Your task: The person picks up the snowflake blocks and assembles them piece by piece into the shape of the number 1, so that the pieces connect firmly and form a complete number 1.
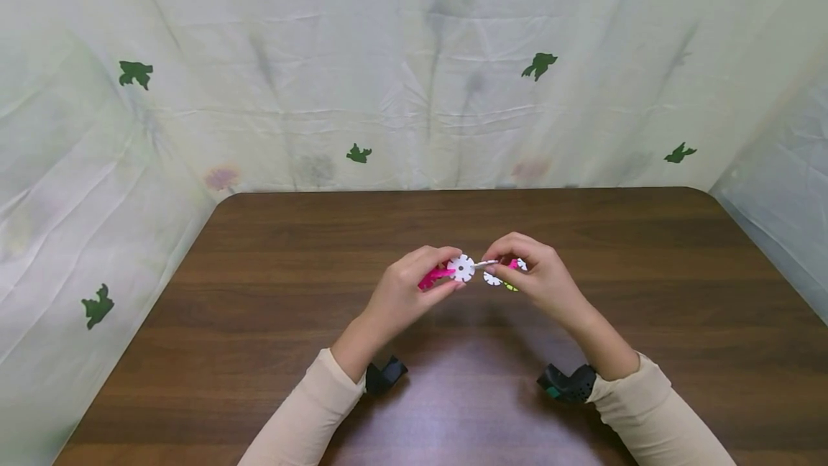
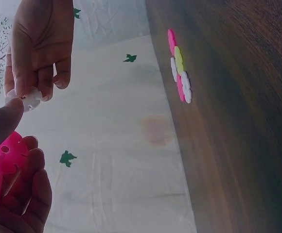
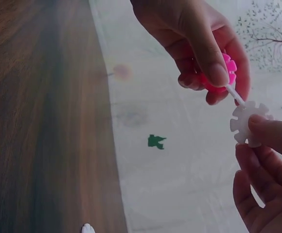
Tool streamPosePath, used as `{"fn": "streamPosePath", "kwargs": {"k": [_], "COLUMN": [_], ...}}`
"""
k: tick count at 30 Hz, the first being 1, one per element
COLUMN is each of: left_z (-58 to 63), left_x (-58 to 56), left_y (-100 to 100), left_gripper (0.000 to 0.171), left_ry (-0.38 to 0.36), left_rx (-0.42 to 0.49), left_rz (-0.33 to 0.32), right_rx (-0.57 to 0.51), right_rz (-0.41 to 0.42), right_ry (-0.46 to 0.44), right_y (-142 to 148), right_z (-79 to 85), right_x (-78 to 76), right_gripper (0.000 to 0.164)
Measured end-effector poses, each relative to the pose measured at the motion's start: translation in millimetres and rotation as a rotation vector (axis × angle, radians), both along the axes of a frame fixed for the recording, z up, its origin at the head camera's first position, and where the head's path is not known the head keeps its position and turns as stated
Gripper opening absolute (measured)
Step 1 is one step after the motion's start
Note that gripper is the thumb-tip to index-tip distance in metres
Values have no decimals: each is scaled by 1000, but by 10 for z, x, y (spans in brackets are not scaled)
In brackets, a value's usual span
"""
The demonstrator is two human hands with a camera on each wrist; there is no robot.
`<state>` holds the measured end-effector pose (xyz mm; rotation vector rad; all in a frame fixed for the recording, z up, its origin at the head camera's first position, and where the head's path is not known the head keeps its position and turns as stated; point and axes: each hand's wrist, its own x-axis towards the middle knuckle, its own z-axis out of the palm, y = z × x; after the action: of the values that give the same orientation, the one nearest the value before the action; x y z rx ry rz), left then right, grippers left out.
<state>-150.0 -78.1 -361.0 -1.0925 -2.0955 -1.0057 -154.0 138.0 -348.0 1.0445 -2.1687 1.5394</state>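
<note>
Pinching a white notched plastic disc (image 1: 486, 263), my right hand (image 1: 546, 279) held it crosswise, just right of a matching white disc (image 1: 462, 262) beside the pink disc (image 1: 432, 278) my left hand (image 1: 404, 282) gripped, short of the far edge of the brown tabletop (image 1: 291, 239).

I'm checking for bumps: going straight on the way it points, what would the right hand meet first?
The right hand, with its pinched disc leading, would probably meet the white disc at the left hand; the two discs may already touch, depth is unclear.
</note>
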Motion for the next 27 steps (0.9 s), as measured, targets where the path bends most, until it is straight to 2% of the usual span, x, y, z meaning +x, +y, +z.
{"fn": "streamPosePath", "kwargs": {"k": [5, 11, 23, 27], "left_z": [3, -1, -26, -18], "left_x": [14, 26, 20, 12], "left_y": [9, 14, 26, 11], "left_gripper": [40, 40, 38, 40], "left_ry": [-17, -44, -63, -53], "left_rx": [-16, -13, -22, -17], "left_rz": [-3, -29, -32, -24], "right_rx": [-25, -84, -74, -37], "right_rz": [24, 67, 58, 35], "right_ry": [67, 153, 157, 158], "right_y": [0, -12, -58, -41], "right_z": [-60, -84, -83, -81], "right_x": [-32, -53, -27, -30], "right_gripper": [19, 26, 27, 28]}}
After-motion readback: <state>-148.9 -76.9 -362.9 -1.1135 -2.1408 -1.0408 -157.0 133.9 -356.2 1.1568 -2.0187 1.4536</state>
